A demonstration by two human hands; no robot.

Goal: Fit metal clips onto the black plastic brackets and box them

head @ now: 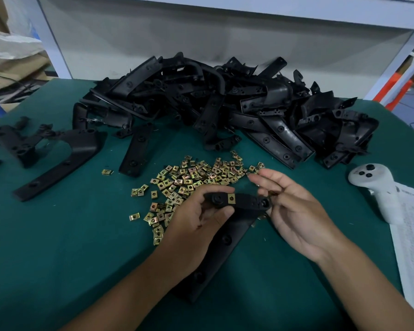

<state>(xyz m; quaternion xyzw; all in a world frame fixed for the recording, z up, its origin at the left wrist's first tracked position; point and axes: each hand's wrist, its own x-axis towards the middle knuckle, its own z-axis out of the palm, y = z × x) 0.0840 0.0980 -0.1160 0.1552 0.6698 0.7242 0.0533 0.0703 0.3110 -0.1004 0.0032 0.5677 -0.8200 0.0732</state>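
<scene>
Head view: left hand (196, 218) grips black bracket (227, 237) above green table (58, 247), thumb and fingers curled round its upper end; one brass clip (231, 199) already seated there. Right hand (294, 211) at bracket's right tip, fingers loosely bent, small brass clip (273, 193) apparently pinched. Loose clip scatter (189, 180) just behind hands; bracket heap (225, 111) farther back; white controller (375, 187) at right

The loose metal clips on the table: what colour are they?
Brassy gold with a yellowish sheen, clearest in the head view: metal clips.
</scene>
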